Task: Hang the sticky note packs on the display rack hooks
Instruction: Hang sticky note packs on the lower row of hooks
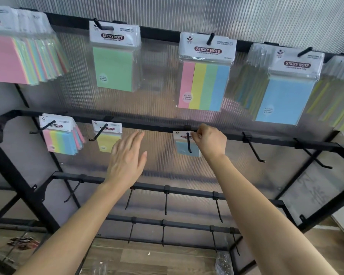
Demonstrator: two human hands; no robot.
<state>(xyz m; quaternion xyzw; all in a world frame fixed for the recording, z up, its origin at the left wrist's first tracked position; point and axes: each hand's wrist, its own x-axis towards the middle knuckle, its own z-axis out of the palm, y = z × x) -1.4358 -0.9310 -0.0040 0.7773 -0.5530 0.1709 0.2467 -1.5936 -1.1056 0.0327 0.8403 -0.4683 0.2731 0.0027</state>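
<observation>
Pinches blue pack point(182, 148) by its header with right hand point(211, 140); holds left hand point(125, 161) spread, left of it. Farther left, yellow pack point(107, 142); blue pack's label partly hidden behind hook point(188, 143).

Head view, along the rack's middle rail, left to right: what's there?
Pink-yellow-green-blue striped sticky note pack → yellow sticky note pack → left hand, open → blue sticky note pack → right hand pinching its header → empty black metal hook → second empty black metal hook.
</observation>
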